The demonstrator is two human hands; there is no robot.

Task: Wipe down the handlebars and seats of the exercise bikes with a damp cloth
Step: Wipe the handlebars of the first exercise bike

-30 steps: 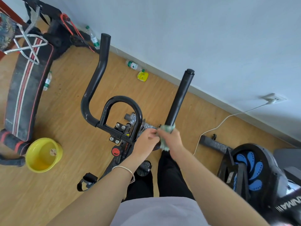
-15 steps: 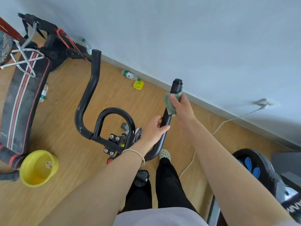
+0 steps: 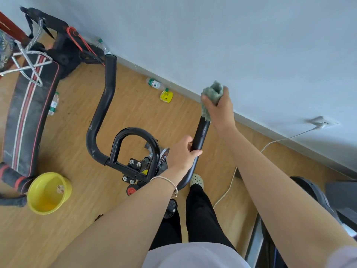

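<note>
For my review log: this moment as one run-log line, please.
right hand: grips cloth on right handlebar end | left hand: grips same bar lower | left handlebar: free

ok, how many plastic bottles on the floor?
3. One bottle by the wall near a yellow object, one past the left handlebar, one beside the bench. Others may be hidden.

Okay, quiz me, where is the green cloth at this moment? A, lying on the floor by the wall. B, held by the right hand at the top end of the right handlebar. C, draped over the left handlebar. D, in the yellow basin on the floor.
B: the right hand grips the green cloth bunched over the top end of the right handlebar, while the left hand holds that bar lower down.
</note>
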